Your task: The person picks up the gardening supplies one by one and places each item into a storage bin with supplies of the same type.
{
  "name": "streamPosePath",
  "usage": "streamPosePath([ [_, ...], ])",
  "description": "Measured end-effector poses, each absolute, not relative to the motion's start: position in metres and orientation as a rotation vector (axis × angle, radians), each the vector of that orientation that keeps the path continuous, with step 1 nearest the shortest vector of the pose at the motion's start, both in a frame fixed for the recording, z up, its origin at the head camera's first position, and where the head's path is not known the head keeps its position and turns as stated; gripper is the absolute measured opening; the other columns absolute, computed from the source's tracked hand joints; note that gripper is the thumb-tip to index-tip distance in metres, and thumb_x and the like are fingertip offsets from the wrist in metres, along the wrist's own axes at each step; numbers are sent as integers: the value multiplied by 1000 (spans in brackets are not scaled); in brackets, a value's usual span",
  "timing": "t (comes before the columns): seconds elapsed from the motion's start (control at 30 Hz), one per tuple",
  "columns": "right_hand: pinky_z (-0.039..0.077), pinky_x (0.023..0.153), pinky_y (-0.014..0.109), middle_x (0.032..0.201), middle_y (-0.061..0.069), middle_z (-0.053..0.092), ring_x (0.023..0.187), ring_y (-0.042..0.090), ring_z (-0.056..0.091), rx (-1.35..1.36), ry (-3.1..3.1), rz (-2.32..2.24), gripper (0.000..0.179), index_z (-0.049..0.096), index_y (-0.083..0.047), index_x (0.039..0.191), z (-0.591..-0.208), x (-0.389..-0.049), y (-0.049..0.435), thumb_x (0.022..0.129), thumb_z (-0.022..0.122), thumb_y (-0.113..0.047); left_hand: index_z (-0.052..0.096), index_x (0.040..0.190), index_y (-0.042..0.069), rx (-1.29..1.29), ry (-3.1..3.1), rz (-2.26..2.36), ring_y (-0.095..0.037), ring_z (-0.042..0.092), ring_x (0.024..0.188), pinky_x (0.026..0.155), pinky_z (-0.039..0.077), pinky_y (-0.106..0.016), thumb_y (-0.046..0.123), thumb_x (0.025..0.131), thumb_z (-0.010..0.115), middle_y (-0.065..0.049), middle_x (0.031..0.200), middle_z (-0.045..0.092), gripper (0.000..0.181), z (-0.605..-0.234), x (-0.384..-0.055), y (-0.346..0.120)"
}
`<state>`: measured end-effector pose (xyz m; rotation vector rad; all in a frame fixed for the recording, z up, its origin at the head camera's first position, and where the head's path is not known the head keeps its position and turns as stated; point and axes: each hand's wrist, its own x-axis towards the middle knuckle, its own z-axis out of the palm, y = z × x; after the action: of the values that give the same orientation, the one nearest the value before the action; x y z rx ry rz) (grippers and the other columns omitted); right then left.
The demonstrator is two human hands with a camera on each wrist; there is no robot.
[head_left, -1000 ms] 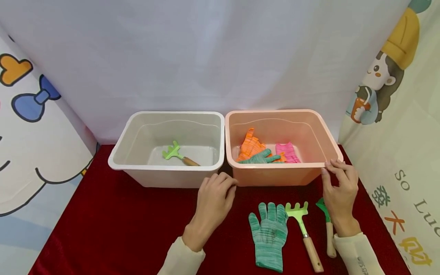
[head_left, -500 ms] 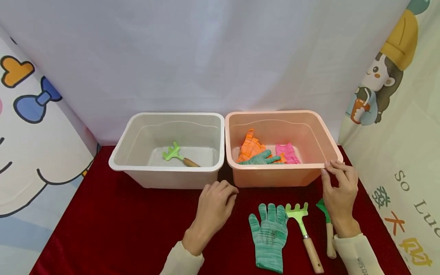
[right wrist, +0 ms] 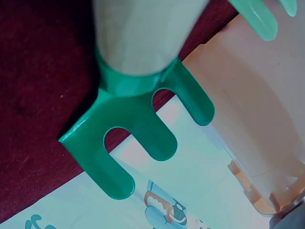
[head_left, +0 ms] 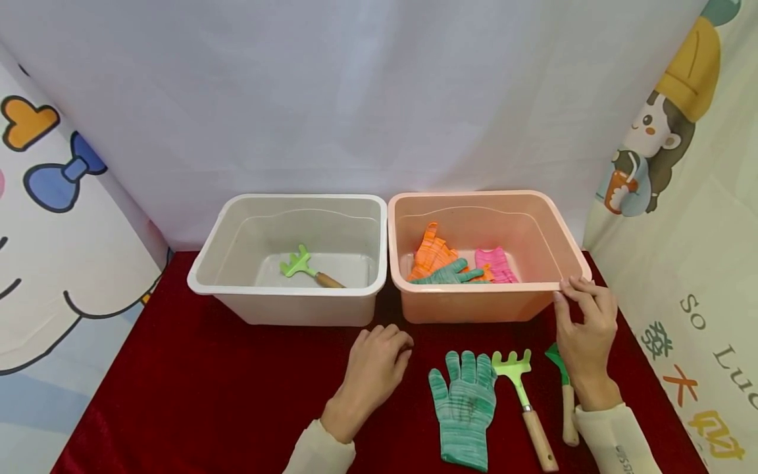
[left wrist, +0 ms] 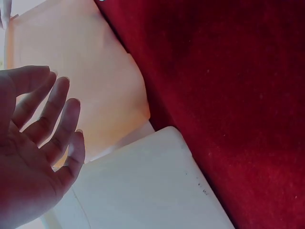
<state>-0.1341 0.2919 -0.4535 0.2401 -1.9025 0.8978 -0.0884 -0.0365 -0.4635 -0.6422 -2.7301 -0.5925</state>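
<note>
My left hand (head_left: 376, 365) hovers over the red cloth in front of the gap between the two bins, fingers loosely curled and holding nothing; the left wrist view shows its bare palm. My right hand (head_left: 586, 332) pinches the front right corner of the peach bin (head_left: 474, 304) at its rim, fingertips over the edge and thumb outside. Under that wrist lies a dark green hand rake (right wrist: 128, 119) with a wooden handle, partly hidden by the hand in the head view. Left of it are a light green hand rake (head_left: 518, 378) and a green striped glove (head_left: 468, 408).
A white bin (head_left: 296, 306) stands left of the peach one, with a light green rake (head_left: 299, 263) inside. In the peach bin lie an orange glove (head_left: 435, 253), a green glove (head_left: 447, 271) and a pink glove (head_left: 496, 264). Curtains enclose the back and sides.
My left hand has drawn back a little from the bins, toward the front. My right hand stays at the peach bin's rim; the tools and gloves have not moved.
</note>
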Motion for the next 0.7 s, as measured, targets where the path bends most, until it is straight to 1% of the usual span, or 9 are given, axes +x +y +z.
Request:
streamPosePath([
  [0.27, 37, 94, 33, 103, 19, 61, 105, 34, 51, 230, -1897, 898, 18, 71, 3, 95, -454, -134, 292, 79, 71, -2, 70, 91, 19, -660, -2761, -581, -12, 53, 77, 65, 38, -25, 22, 82, 71, 8, 84, 59, 10, -467, -87, -31],
  [0.7, 37, 95, 36, 103, 19, 60, 104, 34, 52, 241, -1894, 899, 17, 71, 4, 95, -453, -134, 291, 77, 71, 2, 69, 92, 20, -732, -2722, -506, -13, 54, 78, 64, 38, -24, 24, 80, 73, 8, 87, 59, 13, -469, -82, -22],
])
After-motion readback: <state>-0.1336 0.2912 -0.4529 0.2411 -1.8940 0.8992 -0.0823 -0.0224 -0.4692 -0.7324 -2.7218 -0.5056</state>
